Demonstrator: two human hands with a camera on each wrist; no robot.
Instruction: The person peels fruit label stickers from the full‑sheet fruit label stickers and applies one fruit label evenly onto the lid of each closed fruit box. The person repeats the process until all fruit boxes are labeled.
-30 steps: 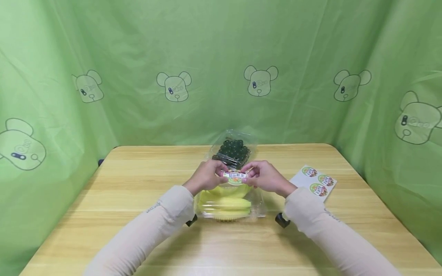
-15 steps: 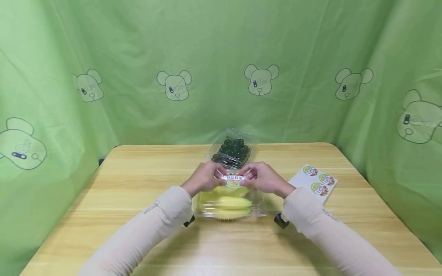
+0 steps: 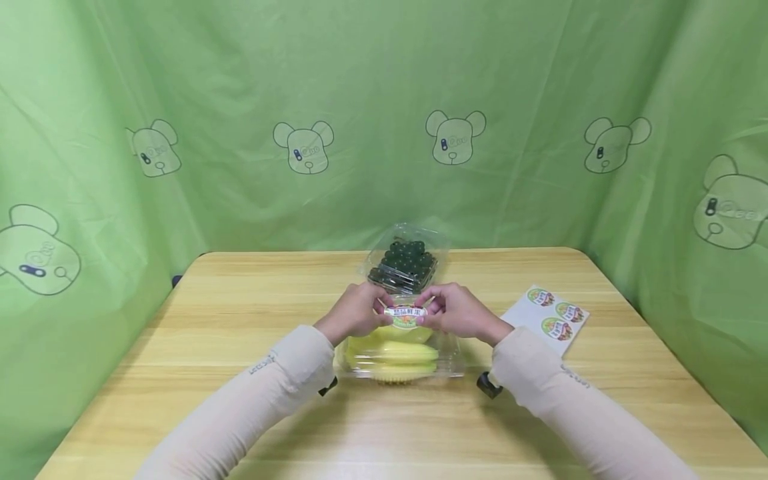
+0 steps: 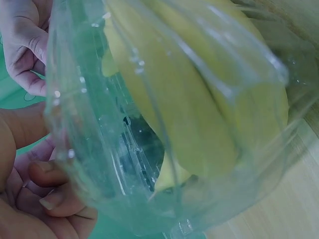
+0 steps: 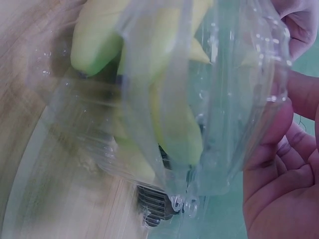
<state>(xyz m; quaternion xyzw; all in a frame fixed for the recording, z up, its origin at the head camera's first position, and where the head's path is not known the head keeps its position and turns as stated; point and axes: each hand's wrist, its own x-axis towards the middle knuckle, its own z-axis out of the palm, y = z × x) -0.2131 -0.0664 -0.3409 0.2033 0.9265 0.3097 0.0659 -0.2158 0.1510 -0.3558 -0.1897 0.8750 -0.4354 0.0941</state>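
Observation:
A round fruit sticker (image 3: 405,316) with printed characters is held between both hands, over the top of a clear plastic clamshell box (image 3: 449,363). Its left edge is pinched by my left hand (image 3: 355,312), while the thumb and fingers of my right hand (image 3: 459,313) pinch the right edge. Yellow bananas (image 3: 390,352) lie inside the box, and both wrist views show them through the ribbed plastic. In the left wrist view, my left hand (image 4: 30,184) is at the box's lid. The right wrist view has my right hand (image 5: 286,164) at the opposite side of the lid.
Behind the banana box stands another clear clamshell box (image 3: 437,241) with dark grapes (image 3: 409,260). A white sheet (image 3: 523,313) bearing several round stickers lies to the right on the wooden table (image 3: 240,293). Green curtains (image 3: 372,67) surround the table.
Both hands and the sticker have come slightly lower and nearer me, over the banana box. Both boxes stay about where they were.

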